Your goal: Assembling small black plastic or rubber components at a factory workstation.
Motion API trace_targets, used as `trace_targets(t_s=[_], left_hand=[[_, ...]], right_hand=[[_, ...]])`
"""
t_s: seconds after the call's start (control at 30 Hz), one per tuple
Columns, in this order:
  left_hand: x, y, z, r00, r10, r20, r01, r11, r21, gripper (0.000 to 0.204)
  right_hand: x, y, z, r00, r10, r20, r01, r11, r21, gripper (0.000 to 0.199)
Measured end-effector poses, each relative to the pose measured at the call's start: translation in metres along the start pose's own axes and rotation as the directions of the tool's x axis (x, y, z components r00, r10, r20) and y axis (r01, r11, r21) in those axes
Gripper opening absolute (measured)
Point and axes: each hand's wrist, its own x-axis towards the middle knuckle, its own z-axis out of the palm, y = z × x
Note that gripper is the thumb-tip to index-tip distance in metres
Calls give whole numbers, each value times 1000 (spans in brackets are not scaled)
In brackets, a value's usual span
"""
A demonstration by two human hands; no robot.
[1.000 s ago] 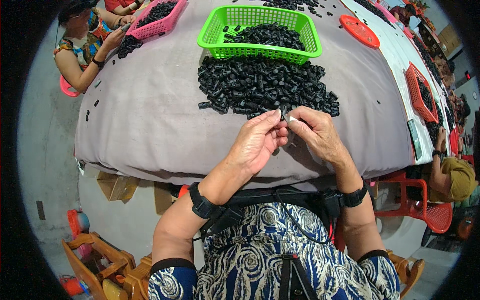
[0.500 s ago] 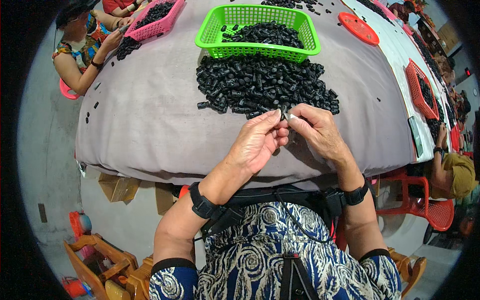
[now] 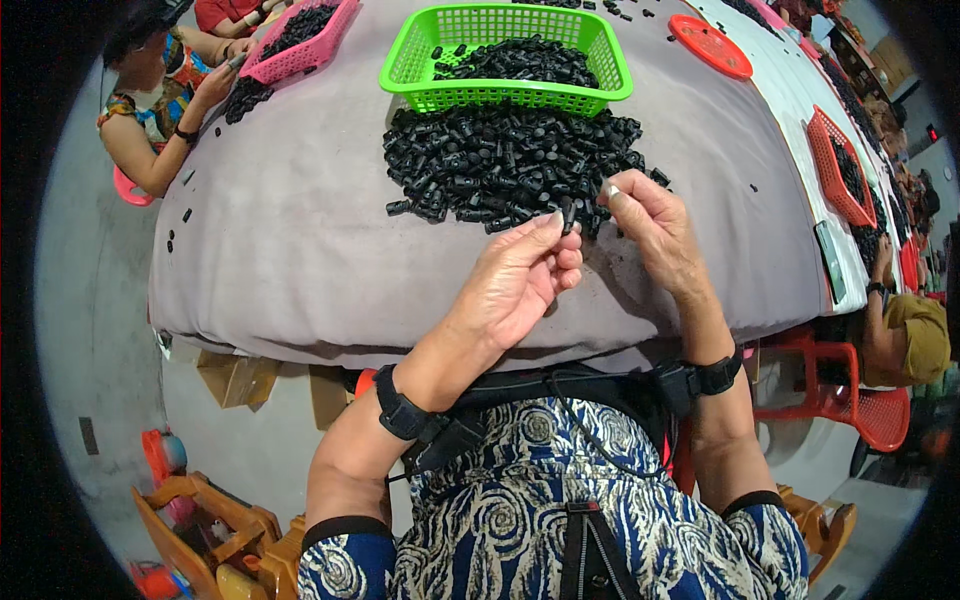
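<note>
Grey and cloth-covered, the bench [image 3: 300, 220] carries a green basket [image 3: 506, 99] and a heap [image 3: 510, 165] of black parts. The right hand's [image 3: 657, 225] fingers press together, their contents unclear; beside it, the left hand [image 3: 520, 272] pinches one black tube [image 3: 568, 214] near the heap.

Both forearms [image 3: 455, 350] reach toward the pile [image 3: 515, 160]. At its near edge, the left grip [image 3: 522, 272] pinches with thumb and fingers, palm showing; the right grip [image 3: 657, 228] curls, thumb to forefinger, by the pile's right end.
</note>
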Motion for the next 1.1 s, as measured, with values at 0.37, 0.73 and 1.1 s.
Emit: trace_targets(t_s=[0.37, 0.73, 1.1], left_hand=[[1, 0, 0, 998, 38, -52, -38, 999, 15, 11], [1, -1, -3, 998, 34, -58, -29, 996, 81, 12], [3, 0, -7, 998, 32, -44, -28, 995, 93, 12]], right_hand=[[-6, -11, 11, 972, -171, 162, 204, 955, -217, 16], [-4, -11, 3, 953, -178, 247, 246, 927, -282, 17], [-5, -7, 9, 968, -156, 195, 201, 949, -243, 17]])
